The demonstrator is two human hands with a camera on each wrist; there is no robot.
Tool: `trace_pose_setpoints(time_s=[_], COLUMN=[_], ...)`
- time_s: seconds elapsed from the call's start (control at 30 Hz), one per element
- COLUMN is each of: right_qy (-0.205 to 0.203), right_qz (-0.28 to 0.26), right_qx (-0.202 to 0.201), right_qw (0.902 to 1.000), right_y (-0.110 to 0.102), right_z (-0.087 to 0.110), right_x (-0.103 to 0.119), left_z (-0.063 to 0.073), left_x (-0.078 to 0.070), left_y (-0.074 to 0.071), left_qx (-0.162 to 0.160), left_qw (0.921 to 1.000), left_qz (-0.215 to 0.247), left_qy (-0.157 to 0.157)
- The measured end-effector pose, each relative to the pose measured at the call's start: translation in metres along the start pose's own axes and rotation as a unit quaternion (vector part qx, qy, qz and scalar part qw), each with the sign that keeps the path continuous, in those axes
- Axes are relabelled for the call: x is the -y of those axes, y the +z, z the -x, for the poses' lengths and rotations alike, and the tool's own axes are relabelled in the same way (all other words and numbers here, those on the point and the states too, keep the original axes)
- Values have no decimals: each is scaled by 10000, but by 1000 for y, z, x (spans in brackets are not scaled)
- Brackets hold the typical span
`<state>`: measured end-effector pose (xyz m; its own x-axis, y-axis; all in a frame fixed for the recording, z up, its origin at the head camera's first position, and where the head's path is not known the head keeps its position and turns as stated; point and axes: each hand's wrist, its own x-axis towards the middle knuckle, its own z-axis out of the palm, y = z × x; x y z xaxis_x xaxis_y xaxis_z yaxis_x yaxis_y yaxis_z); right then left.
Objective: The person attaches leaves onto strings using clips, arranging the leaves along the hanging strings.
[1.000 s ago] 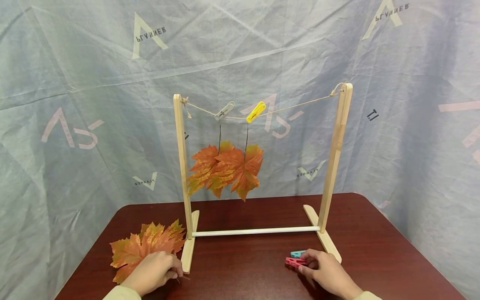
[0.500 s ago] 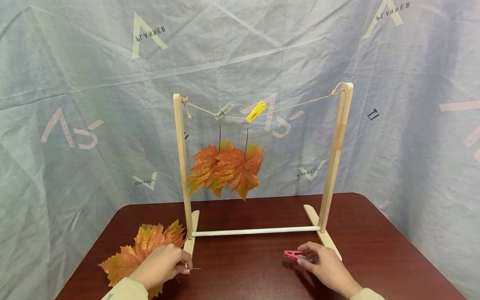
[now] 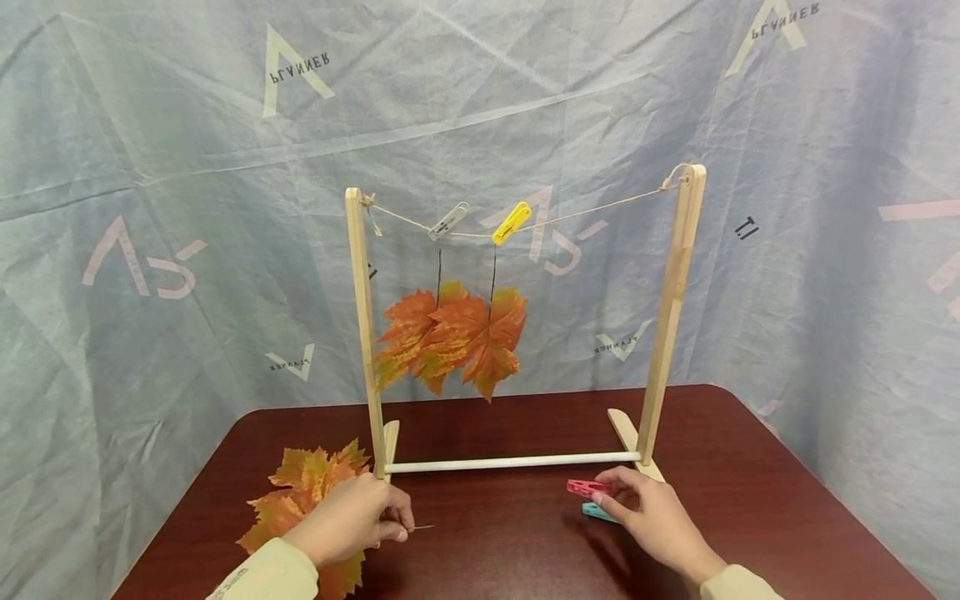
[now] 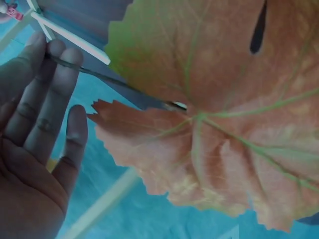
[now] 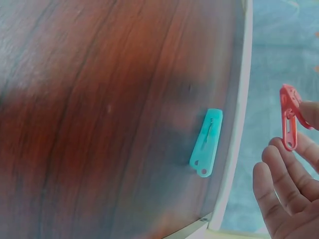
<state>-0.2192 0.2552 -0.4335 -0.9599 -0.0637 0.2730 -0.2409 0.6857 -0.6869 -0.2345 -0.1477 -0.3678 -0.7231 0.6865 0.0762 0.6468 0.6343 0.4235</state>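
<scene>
My left hand [image 3: 360, 512] pinches the thin stem [image 4: 94, 73] of an orange-green artificial maple leaf [image 4: 239, 149] between thumb and fingertips. In the head view, the hand and sleeve cover part of that leaf. With thumb and fingers, my right hand [image 3: 660, 521] grips a red clothespin [image 3: 587, 488] above the table. A teal clothespin [image 5: 207, 143] lies on the table below it, partly behind the right hand in the head view. Two similar leaves [image 3: 487, 342] hang by their stems from a string [image 3: 600, 212], under a grey clothespin [image 3: 449, 222] and a yellow clothespin [image 3: 512, 223].
A wooden frame with two posts [image 3: 663, 333] and a white crossbar [image 3: 517, 462] stands on the dark red table [image 3: 750, 500]. Leaf material [image 3: 307, 467] lies beside the left post's foot. Grey printed cloth [image 3: 187, 292] hangs behind and at the sides.
My left hand has moved right and away from me, drawing the leaf along by its stem. My right hand has raised the red clothespin off the table, while the teal one stays down.
</scene>
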Motion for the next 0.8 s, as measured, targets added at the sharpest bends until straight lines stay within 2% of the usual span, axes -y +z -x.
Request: trace_pose_setpoints(time_s=[0.23, 0.53, 0.67, 0.8], right_qy=[-157, -90, -137, -18], right_qz=[16, -41, -128, -211], right_qx=[-329, -401, -410, -371], right_qw=[9993, 9991, 9990, 9991], right_y=[0, -8, -11, -13], right_z=[-1, -5, -6, -6], right_x=[4, 12, 14, 18], left_z=[-12, -25, -31, -37], left_x=[-14, -37, -46, -54], left_y=[3, 7, 8, 9], left_qx=[-120, -364, -477, -621], left_qw=[9977, 9895, 9871, 9855], left_qz=[587, 1341, 1467, 1509], left_qy=[-330, -408, -435, -470])
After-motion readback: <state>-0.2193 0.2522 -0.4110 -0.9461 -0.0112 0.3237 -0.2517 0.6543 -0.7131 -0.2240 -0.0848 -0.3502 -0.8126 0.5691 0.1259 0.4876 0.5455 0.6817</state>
